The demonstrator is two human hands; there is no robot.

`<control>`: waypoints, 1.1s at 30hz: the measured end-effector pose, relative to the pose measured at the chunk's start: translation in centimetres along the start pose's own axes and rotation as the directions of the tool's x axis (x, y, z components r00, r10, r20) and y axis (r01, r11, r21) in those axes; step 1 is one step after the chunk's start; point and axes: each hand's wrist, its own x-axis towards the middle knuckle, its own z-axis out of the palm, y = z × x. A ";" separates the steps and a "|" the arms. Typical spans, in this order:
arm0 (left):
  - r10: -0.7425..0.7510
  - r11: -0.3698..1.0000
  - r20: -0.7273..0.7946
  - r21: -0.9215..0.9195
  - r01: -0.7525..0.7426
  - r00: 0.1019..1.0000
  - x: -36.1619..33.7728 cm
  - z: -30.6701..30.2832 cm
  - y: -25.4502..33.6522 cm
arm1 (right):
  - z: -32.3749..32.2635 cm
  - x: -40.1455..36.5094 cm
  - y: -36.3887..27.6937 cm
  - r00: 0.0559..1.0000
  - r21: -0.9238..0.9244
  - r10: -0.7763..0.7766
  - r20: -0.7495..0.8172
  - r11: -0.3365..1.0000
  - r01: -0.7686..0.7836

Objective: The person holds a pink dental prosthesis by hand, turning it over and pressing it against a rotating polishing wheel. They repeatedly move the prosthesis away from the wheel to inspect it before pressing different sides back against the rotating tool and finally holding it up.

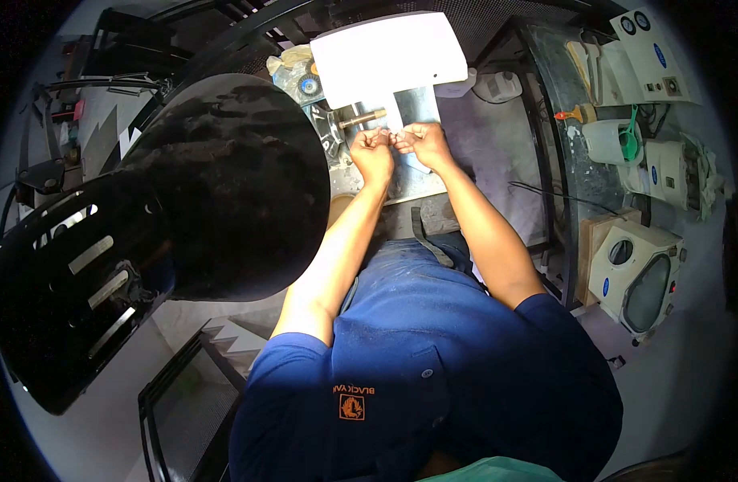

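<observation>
Both hands meet over a small metal-topped work surface, just in front of a large white panel. My left hand has its fingers curled together, and my right hand pinches beside it, the fingertips nearly touching. Whatever lies between the fingertips is too small to make out. A brass-coloured spindle sticks out from a machine just beyond my left hand. Left of the white panel sits a blue-centred round brush or wheel, near some crumpled plastic.
A big black lamp shade looms close on the left. Along the right, a dark bench bears a white tub with a green scoop, a brush and a boxy machine with a window. A black strap hangs near my waist.
</observation>
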 end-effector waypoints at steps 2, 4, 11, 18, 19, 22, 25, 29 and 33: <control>0.009 1.000 -0.012 -0.030 -0.009 1.000 0.2 0.2 -0.2 | 0.5 -0.3 -0.4 0.998 -0.099 0.017 -0.057 0.995 -0.022; -0.020 1.000 -0.001 -0.003 0.020 1.000 0.3 -0.1 -0.6 | 0.4 -0.4 -0.5 0.997 -0.111 0.025 -0.068 0.993 -0.033; -0.085 0.996 -0.040 -0.030 0.084 0.996 1.0 0.2 -1.4 | 0.0 -0.2 -1.1 0.999 -0.050 0.009 -0.038 0.999 -0.011; -0.188 0.979 -0.061 -0.084 0.183 0.980 0.3 0.3 0.3 | 0.2 -0.5 -1.5 0.999 -0.182 -0.007 -0.041 0.983 -0.001; -0.125 0.991 -0.027 -0.048 0.123 0.992 0.3 0.0 0.2 | 0.3 -0.6 -1.3 0.999 -0.181 -0.006 -0.039 0.983 -0.002; 0.017 0.999 0.017 -0.040 -0.016 1.000 -0.5 -0.1 0.1 | 0.5 -1.2 -1.1 0.994 -0.188 -0.095 -0.046 0.978 0.085; 0.083 0.996 0.000 -0.026 -0.083 0.997 -0.8 0.3 0.5 | 0.6 -1.1 -0.6 0.990 -0.116 -0.129 -0.061 0.986 0.121; -0.086 0.992 -0.029 -0.096 0.083 0.996 0.0 0.3 -0.2 | 0.4 -0.3 -0.6 0.993 -0.185 -0.064 -0.096 0.982 0.046; -0.167 0.978 -0.016 -0.131 0.163 0.986 0.3 0.4 0.3 | 0.1 -0.1 -0.7 0.992 -0.209 -0.038 -0.118 0.978 0.012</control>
